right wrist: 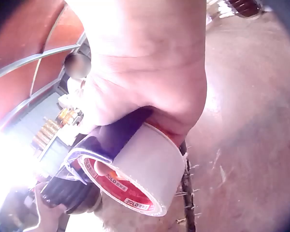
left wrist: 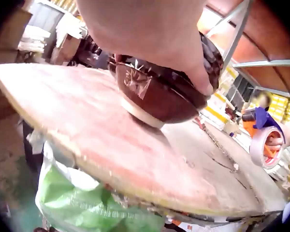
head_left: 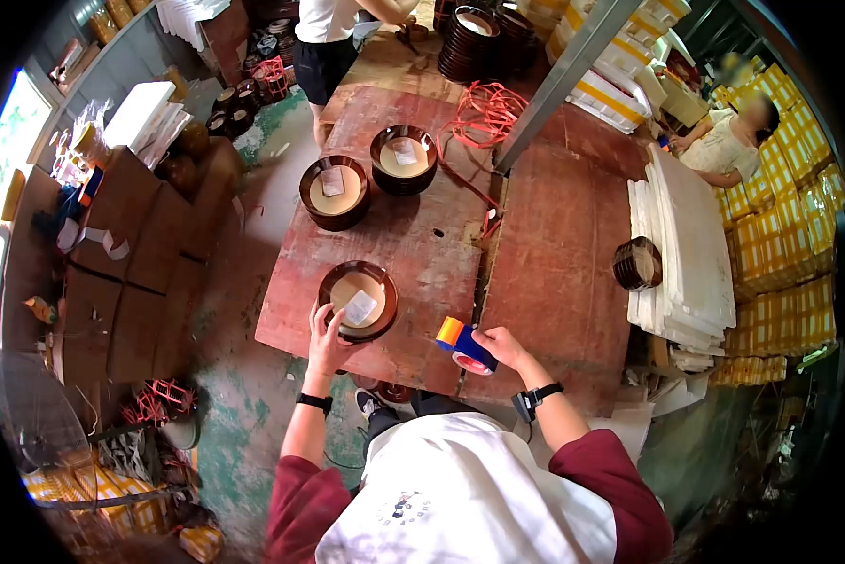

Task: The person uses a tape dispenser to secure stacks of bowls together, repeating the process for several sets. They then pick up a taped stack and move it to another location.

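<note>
A small stack of glossy dark-brown bowls (head_left: 382, 282) stands near the front of the red wooden table, a white paper slip (head_left: 359, 307) lying in the pale inside of the top one. My left hand (head_left: 327, 346) grips its left and near side; from the left wrist, the hand covers the top of the bowls (left wrist: 157, 96) with the thumb along one side. To the right, over the table's near part, my right hand (head_left: 503, 346) holds a blue and orange tape dispenser (head_left: 477, 353). Its wide tape roll (right wrist: 154, 164) shows below the palm in the right wrist view.
Two more bowl stacks (head_left: 335, 218) (head_left: 404, 179) with slips stand farther back. Red strapping (head_left: 484, 115) lies tangled near a metal post (head_left: 563, 85). White foam boards (head_left: 686, 254) and another bowl stack (head_left: 637, 263) are at right. Two people stand beyond; cartons (head_left: 145, 235) line the left.
</note>
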Motion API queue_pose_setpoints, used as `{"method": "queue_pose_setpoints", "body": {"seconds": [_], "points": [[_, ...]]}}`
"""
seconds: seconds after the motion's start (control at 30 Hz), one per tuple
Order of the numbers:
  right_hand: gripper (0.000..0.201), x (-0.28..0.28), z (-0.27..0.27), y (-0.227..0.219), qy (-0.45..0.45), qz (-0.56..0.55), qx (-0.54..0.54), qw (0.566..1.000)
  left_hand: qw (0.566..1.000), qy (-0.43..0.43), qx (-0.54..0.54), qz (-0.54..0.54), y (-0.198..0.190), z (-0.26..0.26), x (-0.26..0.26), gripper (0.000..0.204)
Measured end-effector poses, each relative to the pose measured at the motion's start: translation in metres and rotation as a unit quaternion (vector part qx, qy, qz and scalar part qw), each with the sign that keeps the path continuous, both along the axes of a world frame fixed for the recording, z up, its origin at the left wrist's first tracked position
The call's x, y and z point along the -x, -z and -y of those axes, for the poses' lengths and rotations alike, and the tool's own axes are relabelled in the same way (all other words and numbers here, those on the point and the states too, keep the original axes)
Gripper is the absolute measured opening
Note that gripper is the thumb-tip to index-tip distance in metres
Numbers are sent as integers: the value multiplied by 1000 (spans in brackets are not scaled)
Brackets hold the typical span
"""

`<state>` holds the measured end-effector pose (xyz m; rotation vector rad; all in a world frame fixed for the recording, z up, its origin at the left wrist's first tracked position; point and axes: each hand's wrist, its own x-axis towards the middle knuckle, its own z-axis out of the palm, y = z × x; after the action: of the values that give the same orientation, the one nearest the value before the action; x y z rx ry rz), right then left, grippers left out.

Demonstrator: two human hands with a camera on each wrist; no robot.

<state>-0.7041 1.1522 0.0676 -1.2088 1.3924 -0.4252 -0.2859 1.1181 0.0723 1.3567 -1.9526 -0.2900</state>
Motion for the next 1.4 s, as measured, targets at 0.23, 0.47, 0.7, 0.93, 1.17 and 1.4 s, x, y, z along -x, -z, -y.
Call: {"method": "queue_pose_setpoints", "body": {"seconds": [0.23,0.47,0.7,0.93,1.17,1.4], "points": [[63,1,-17,9,167,47,-34,984,981,114,-126,96,-84,100,47,88],[59,-19,4,14,294,303,-192,886,976,72,-178,107,-72,134,56,86],[41,-83,-7,41,420,439,-179,774,958,3,-223,178,-86,143,95,89],[33,-93,-10,60,471,512,-205,688,910,9,-282,303,-96,187,157,107],[26,-125,-6,173,454,565,-202,659,915,-112,-344,177,-91,173,135,112],[28,-117,-40,116,468,449,-264,714,887,-306,-339,68,-71,154,147,125]]}}
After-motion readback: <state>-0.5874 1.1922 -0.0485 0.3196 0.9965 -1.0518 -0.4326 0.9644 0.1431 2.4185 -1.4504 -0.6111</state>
